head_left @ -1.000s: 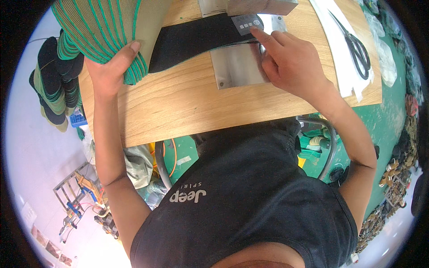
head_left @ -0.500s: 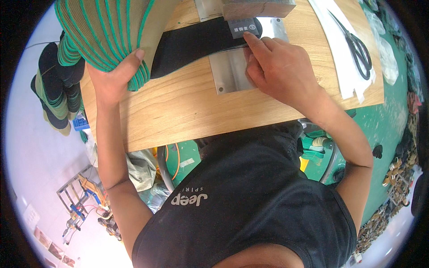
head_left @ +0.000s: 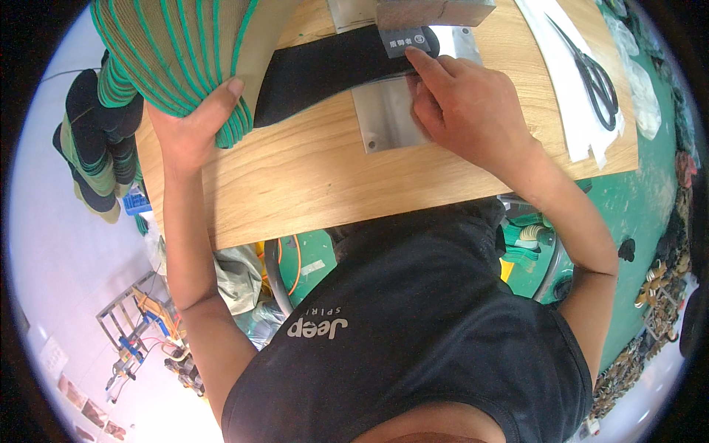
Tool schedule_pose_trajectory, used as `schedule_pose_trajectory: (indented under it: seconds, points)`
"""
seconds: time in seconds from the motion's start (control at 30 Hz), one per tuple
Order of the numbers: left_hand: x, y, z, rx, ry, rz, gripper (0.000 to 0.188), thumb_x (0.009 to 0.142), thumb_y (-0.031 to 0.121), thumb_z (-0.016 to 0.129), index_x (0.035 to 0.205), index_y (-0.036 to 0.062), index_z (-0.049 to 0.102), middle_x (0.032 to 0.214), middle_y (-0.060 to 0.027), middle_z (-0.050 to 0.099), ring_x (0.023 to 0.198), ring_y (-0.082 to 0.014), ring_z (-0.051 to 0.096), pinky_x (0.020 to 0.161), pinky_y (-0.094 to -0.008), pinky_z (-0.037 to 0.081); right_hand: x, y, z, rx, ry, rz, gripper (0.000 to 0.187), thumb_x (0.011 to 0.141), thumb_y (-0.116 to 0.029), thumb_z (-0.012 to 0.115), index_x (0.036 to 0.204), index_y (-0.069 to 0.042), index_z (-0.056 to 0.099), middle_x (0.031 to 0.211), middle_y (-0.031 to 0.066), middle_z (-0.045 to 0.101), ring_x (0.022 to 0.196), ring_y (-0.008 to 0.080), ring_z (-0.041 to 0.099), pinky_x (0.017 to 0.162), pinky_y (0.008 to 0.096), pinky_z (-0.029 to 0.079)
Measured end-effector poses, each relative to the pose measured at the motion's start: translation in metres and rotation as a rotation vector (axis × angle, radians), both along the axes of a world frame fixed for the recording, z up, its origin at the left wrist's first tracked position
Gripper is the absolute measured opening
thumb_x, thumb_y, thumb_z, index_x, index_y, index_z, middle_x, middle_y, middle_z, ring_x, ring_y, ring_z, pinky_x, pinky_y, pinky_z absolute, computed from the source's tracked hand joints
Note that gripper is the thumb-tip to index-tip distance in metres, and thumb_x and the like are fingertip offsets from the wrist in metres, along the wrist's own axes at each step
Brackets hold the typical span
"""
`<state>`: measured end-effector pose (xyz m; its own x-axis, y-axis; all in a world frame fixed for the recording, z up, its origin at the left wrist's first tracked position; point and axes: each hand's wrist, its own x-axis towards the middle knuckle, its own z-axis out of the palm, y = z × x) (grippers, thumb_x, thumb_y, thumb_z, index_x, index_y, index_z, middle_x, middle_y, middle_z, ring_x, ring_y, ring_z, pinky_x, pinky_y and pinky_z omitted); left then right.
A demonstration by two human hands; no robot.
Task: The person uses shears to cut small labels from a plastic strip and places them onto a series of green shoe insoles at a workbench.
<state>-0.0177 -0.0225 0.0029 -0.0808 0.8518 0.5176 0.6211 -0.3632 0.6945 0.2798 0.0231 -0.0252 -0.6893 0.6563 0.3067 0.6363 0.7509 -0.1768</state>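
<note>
My left hand (head_left: 193, 129) is closed round a thick stack of beige insoles with green edges (head_left: 185, 59), thumb on the near side. A black insole (head_left: 317, 77) lies across a metal plate (head_left: 388, 118), its left end beside the stack. On its right end sits a small dark grey printed label (head_left: 399, 46), just below a metal block (head_left: 436, 13). My right hand (head_left: 473, 111) presses this label with the index fingertip, the other fingers curled in. Where my right thumb rests is partly hidden.
Black-handled scissors (head_left: 594, 81) lie on white sheets (head_left: 554, 74) at the right of the wooden table (head_left: 295, 184). More insoles (head_left: 96, 140) hang or stand in a bunch beyond the left edge. An orange cable (head_left: 297, 266) runs under the table.
The whole view has shifted slightly. My right fingertip and the label sit a little closer to the metal block. My left hand keeps its hold on the stack.
</note>
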Motion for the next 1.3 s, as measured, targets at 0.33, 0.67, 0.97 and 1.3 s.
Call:
schedule_pose_trajectory:
  seconds: [0.33,0.67,0.97,1.3]
  points:
    - [0.004,-0.004,0.005,-0.047,0.038,0.034,0.041,0.061,0.009,0.073,0.099,-0.0027,0.060,0.096,-0.0111,0.063,0.086,-0.0201,0.061,0.080,-0.0342,0.048,0.002,0.000,-0.006,0.029,0.037,0.012,0.030,0.085,-0.016,0.058,0.112,-0.003,0.060,0.064,0.0091,0.057,0.052,0.0214,0.055,0.047,0.0329,0.042]
    - [0.004,-0.002,0.005,-0.037,0.082,0.033,0.034,0.061,0.008,0.073,0.091,-0.0025,0.061,0.088,-0.0094,0.064,0.078,-0.0186,0.060,0.074,-0.0326,0.048,0.002,-0.002,-0.007,0.023,0.042,0.004,0.030,0.085,-0.017,0.058,0.111,-0.003,0.060,0.066,0.0101,0.057,0.055,0.0243,0.056,0.050,0.0348,0.044]
    - [-0.004,-0.007,0.005,-0.191,0.132,0.027,0.062,0.064,0.009,0.074,0.119,-0.0033,0.051,0.116,-0.0137,0.057,0.107,-0.0247,0.054,0.097,-0.0374,0.039,0.000,-0.004,-0.002,0.018,-0.023,-0.001,0.031,0.080,-0.016,0.057,0.106,0.000,0.058,0.073,0.0104,0.062,0.064,0.0252,0.063,0.052,0.0370,0.050]
    - [0.003,-0.003,0.005,-0.054,0.064,0.033,0.031,0.062,0.007,0.073,0.089,-0.0033,0.062,0.086,-0.0087,0.065,0.075,-0.0156,0.060,0.071,-0.0301,0.049,0.000,-0.011,-0.004,-0.011,-0.025,0.020,0.040,0.076,-0.014,0.058,0.114,-0.001,0.054,0.077,0.0112,0.063,0.067,0.0279,0.063,0.054,0.0381,0.051]
